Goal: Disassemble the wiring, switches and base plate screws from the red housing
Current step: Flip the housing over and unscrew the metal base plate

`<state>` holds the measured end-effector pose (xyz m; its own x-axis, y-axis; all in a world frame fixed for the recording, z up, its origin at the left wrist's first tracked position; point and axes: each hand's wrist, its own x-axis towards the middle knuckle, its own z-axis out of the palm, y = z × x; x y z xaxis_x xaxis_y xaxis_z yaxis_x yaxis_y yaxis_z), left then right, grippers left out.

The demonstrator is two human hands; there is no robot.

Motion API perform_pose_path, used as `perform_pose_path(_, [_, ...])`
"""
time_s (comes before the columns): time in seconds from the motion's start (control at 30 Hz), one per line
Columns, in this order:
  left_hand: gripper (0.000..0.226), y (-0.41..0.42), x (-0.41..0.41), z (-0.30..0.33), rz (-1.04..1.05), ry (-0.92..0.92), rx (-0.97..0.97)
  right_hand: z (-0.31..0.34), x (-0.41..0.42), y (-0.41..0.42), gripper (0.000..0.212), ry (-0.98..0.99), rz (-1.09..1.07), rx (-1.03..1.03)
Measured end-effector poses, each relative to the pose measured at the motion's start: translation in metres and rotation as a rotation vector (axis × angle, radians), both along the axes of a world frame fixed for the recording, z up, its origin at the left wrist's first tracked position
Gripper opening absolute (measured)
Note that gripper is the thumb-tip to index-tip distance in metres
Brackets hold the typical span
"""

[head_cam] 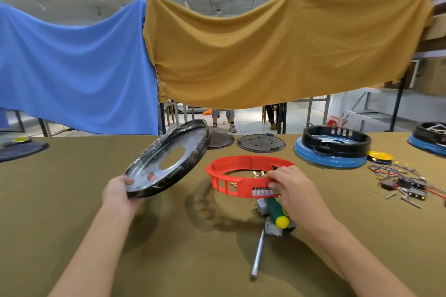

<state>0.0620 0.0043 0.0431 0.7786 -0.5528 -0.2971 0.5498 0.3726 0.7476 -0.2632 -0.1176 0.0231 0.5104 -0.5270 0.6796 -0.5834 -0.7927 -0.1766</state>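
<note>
The red housing (231,176), a ring with slotted walls, hangs tilted just above the table at centre. My right hand (293,188) grips its near right rim, fingers curled over the edge. Small brass parts show inside the ring. My left hand (118,191) holds the lower edge of a round black and silver base plate (169,159) with a centre hole, lifted and tilted to the left of the housing. A green and yellow screwdriver (277,214) lies beneath my right hand, over grey switch blocks (271,226).
A metal rod (257,258) lies on the olive table near the front. Loose wires, switches and screws (403,182) are piled at the right. A black and blue housing (335,149), dark round plates (260,143) and a yellow disc (380,155) sit at the back.
</note>
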Motion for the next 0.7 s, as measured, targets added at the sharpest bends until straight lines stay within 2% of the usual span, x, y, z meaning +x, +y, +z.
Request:
perform_pose_path(0.27, [0.007,0.048,0.047,-0.001,0.001,-0.183,0.222,0.005,-0.005,-0.002,0.022,-0.071,0.012,0.085])
perform_pose_path(0.33, [0.011,0.05,0.044,-0.014,-0.059,-0.252,0.261,0.004,-0.004,0.004,0.02,-0.108,0.03,0.117])
perform_pose_path(0.4, [0.028,0.046,0.04,-0.027,-0.149,-0.35,0.272,0.002,-0.003,0.007,0.021,-0.13,0.027,0.118])
perform_pose_path(0.43, [0.041,0.043,0.04,-0.032,-0.18,-0.412,0.287,0.002,-0.003,0.008,0.023,-0.137,0.025,0.111])
perform_pose_path(0.5, [0.063,0.039,0.038,-0.04,-0.199,-0.665,0.448,0.001,-0.002,0.01,0.027,-0.124,0.038,0.084])
perform_pose_path(0.57, [0.067,0.041,0.032,-0.044,-0.176,-0.936,0.619,-0.001,0.001,0.013,0.029,-0.081,0.06,0.071])
perform_pose_path(0.63, [0.066,0.045,0.027,-0.043,-0.148,-1.085,0.601,-0.001,0.003,0.014,0.029,-0.053,0.052,0.094])
perform_pose_path(0.7, [0.074,0.052,0.021,-0.042,-0.246,-1.258,0.548,0.004,0.003,0.012,0.027,-0.049,0.022,0.115])
